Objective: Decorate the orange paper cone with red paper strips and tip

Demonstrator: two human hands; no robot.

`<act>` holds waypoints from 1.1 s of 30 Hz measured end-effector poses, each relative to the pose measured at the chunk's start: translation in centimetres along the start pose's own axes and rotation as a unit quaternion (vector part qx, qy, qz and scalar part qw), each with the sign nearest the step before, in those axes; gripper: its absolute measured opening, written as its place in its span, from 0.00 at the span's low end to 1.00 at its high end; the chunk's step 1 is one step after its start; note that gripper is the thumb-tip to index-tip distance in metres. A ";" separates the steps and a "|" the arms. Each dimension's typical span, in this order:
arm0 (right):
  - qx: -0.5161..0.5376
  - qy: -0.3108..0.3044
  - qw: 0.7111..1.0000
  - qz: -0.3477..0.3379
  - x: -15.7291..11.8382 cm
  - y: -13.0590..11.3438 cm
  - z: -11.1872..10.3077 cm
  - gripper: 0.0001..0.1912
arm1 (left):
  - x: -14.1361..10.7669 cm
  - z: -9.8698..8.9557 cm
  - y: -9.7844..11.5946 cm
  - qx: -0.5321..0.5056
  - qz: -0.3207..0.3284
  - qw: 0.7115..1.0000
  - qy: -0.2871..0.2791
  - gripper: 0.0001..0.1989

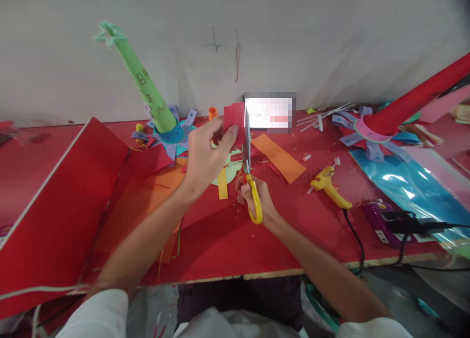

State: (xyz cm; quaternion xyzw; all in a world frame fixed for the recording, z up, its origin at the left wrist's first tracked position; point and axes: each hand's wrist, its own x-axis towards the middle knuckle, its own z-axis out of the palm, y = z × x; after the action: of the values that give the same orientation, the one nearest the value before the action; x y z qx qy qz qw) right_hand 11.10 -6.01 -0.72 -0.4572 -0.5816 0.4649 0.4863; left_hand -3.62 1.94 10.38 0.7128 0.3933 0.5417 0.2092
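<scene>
Pinched between thumb and fingers of my left hand (211, 149) is a small piece of red paper (233, 119), raised above the table. My right hand (257, 196) has its fingers through the yellow handles of a pair of scissors (253, 196). The scissor blades point upward along the right edge of the red paper. Whether they are cutting into it I cannot tell. Below the hands lie a pale green paper shape (232, 171) and a yellow strip (223, 184). An orange paper strip (279, 158) rests to the right.
On the red table (220, 250), a green paper tube (147, 86) stands back left and a red tube (414, 101) leans at right. A yellow glue gun (330, 186), purple power strip (382, 225) and blue film (400, 181) lie right. A red board (66, 196) and orange sheets (135, 211) lie left.
</scene>
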 end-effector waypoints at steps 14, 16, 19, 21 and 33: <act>-0.042 0.034 0.999 -0.002 0.2 -0.6 -0.2 0.40 | -0.1 0.1 -0.4 0.005 0.004 1.000 0.001 0.22; -0.043 0.036 0.998 -0.003 0.2 -0.7 -0.2 0.40 | 0.0 0.1 -0.3 -0.004 0.003 1.000 0.001 0.23; -0.041 0.038 0.998 0.000 0.2 -0.9 -0.2 0.39 | 0.0 0.1 -0.2 -0.017 -0.003 1.000 -0.003 0.22; -0.037 0.036 0.999 0.016 0.2 -0.9 -0.2 0.39 | 0.0 0.2 -0.1 -0.026 -0.010 1.000 -0.005 0.21; 0.037 0.021 0.999 -0.006 0.3 0.3 0.3 0.39 | -0.1 0.0 0.2 -0.011 -0.013 1.000 -0.020 0.19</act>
State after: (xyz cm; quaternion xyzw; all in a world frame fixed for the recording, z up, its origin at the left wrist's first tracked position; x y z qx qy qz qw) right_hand 10.77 -5.69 -1.05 -0.4452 -0.5560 0.4735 0.5182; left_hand -3.54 1.77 10.41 0.7161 0.3925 0.5284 0.2322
